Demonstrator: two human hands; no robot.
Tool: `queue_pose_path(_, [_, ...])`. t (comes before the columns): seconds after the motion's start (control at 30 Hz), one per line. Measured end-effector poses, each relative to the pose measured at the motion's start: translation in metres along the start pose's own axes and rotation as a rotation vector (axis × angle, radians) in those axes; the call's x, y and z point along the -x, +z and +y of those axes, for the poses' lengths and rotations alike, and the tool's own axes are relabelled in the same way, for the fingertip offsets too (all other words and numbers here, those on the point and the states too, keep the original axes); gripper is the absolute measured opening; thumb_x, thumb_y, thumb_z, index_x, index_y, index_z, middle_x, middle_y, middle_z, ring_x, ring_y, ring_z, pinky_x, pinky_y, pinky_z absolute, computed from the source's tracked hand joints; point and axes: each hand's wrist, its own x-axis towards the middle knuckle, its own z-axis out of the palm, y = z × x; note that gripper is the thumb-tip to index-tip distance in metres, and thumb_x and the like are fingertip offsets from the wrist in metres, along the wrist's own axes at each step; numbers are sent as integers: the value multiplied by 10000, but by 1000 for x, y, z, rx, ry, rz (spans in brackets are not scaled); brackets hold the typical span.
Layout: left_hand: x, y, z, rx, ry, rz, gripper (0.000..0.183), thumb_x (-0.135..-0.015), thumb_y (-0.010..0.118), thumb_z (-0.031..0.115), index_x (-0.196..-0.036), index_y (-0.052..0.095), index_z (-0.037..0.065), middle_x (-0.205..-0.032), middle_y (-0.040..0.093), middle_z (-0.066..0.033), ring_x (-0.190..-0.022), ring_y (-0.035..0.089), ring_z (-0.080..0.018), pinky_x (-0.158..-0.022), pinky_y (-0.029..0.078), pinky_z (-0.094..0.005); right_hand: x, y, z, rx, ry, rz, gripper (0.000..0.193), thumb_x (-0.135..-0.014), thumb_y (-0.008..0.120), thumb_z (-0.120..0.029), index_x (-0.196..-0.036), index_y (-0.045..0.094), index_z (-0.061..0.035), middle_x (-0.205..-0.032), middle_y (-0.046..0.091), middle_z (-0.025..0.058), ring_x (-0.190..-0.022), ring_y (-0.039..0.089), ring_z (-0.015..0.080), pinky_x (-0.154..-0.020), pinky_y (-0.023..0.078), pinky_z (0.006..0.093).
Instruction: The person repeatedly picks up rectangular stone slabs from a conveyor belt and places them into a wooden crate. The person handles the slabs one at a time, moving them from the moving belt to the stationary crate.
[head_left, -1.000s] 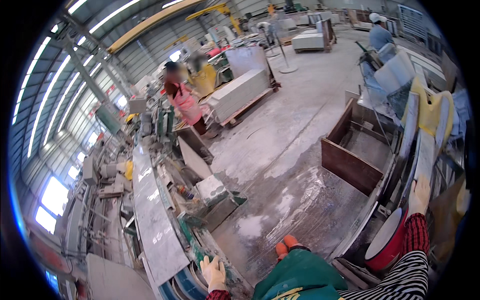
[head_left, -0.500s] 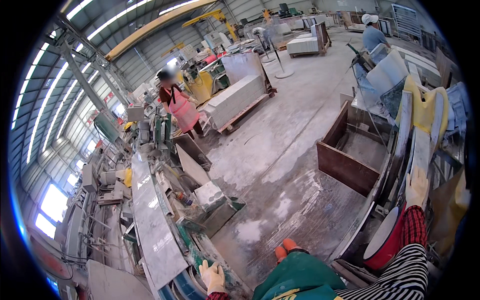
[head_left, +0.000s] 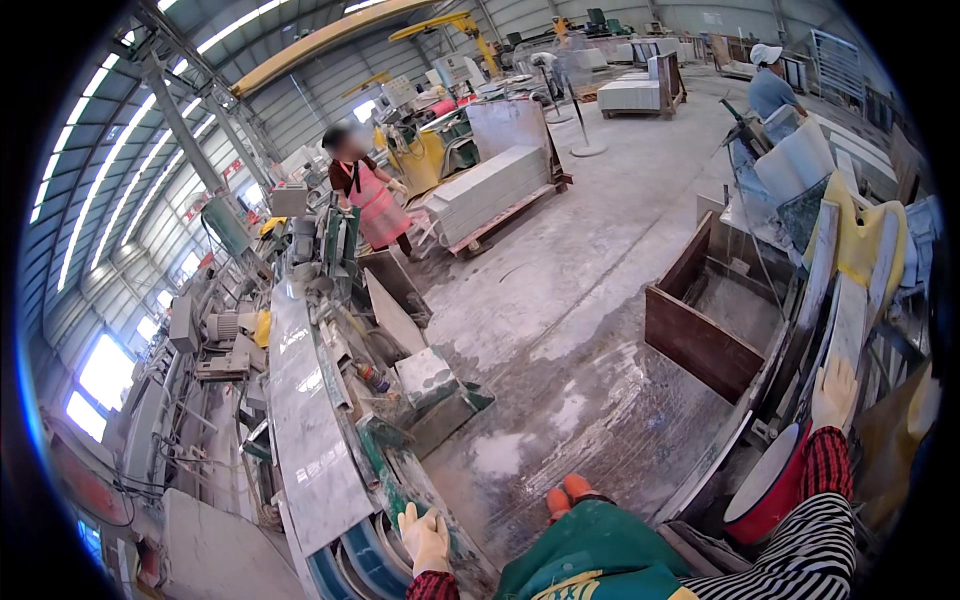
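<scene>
Gloved left hand (head_left: 426, 541) and right hand (head_left: 834, 392) are spread, gripping nothing; the glossy slab (head_left: 316, 448) near the left could, if sliding, trap it.

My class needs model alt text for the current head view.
A gloved left hand is open by a green machine frame and long grey slab; the right hand, also gloved and open, is near a pale board and round red-and-white object. Across the workshop floor, a co-worker in a pink apron stands near stacked pale slabs.

Bar (head_left: 849, 312) part-hidden by right hand (head_left: 833, 393)
</scene>
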Motion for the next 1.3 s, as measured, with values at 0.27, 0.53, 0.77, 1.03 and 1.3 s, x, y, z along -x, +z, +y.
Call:
queue_pose_path(0.27, [-1,-9,9,44,-21,92,232,-808,763,96,-1031,801,143,-1422,594,-271,-1343,518,-470,-1104,466,-431,6,19,4,10,-32,63,440,-1043,531,-309,-1421,514,-85,-1426,542,153,-1329,503,333,-1062,423,471])
queue_pose_path(0.53, [10,61,-62,275,48,157,464,-886,674,-6,-1343,616,50,-1654,365,-67,-1429,411,-230,-1000,513,-351,14,7,-11,-13,-32,69,472,-1034,561,-308,-1426,520,-49,-1429,547,189,-1335,495,368,-1090,406,485])
queue_pose_path(0.77, [0,19,-14,825,-402,32,490,-893,658,-25,-1374,582,29,-1685,319,-37,-1455,364,-183,-993,514,-331,22,6,-8,-38,-44,67,461,-1027,571,-293,-1415,527,-49,-1415,547,206,-1295,525,387,-1067,429,485])
queue_pose_path(1.03, [5,45,-32,679,-182,113,183,-895,676,-9,-1071,724,-23,-1680,322,-89,-1493,318,-205,-1008,509,-332,28,20,0,-91,-91,134,442,-1022,583,-279,-1383,549,-26,-1383,567,236,-1270,537,409,-1062,435,496])
queue_pose_path(1.3, [3,-2,1,510,-204,-58,237,-859,715,-16,-1091,731,29,-1684,306,-113,-1479,351,-235,-1033,495,-341,38,2,-4,-99,-85,117,429,-1018,590,-261,-1358,565,0,-1376,574,238,-1276,538,413,-1077,435,496])
